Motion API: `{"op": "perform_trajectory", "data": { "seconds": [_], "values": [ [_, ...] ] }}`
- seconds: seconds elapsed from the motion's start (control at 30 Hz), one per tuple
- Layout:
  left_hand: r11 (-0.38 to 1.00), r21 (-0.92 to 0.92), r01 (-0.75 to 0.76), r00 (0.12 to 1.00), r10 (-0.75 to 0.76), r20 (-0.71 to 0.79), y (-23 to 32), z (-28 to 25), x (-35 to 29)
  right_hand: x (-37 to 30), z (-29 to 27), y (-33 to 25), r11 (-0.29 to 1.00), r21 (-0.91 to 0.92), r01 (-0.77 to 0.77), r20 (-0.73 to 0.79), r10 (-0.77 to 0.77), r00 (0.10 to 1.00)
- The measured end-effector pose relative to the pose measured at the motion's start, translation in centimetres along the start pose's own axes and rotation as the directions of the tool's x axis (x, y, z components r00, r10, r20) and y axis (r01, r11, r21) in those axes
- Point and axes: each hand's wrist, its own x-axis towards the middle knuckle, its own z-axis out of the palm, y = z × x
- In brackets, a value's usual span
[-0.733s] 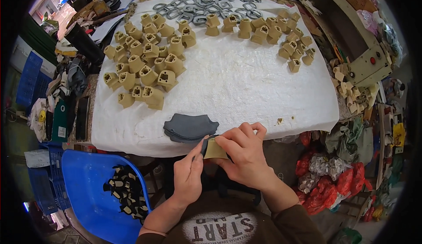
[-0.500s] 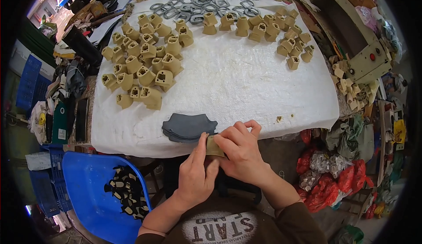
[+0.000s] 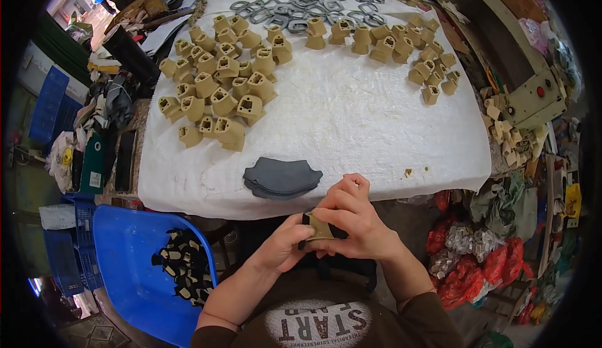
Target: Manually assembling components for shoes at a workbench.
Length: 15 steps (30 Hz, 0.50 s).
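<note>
Both our hands [image 3: 359,224] are closed on a tan block [image 3: 321,229], seemingly fitting its dark strip [image 3: 306,219]; next calls for even thumb pressure.

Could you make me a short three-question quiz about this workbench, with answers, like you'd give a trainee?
1. The left hand and right hand both hold: A) a red bag; B) a tan piece; C) a grey ring.
2. True or false: the dark grey stack lies on the white cover.
3. What holds the black-and-tan pieces?

Key: 1 B; 2 true; 3 the blue tub.
</note>
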Motion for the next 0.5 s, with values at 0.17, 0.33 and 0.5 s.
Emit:
{"op": "perform_trajectory", "data": {
  "seconds": [0.17, 0.33, 0.5],
  "values": [
    [0.994, 0.106, -0.033, 0.996, 0.023, 0.086, -0.6, -0.7, 0.3, -0.2, -0.4, -0.1, 0.999, 0.030, 0.029, 0.092, -0.032, 0.995],
    [0.910, 0.285, -0.302, 0.929, 0.347, -0.126, -1.0, 0.8, 0.0, -0.3, 0.0, 0.4, 0.999, -0.053, 0.003, -0.071, -0.007, 0.997],
    [0.393, 0.705, -0.590, 0.646, 0.753, 0.121, -0.4, 0.0, -1.3, -0.5, -0.2, 0.6, 0.997, -0.077, -0.029, -0.090, 0.022, 0.996]
  ]
}}
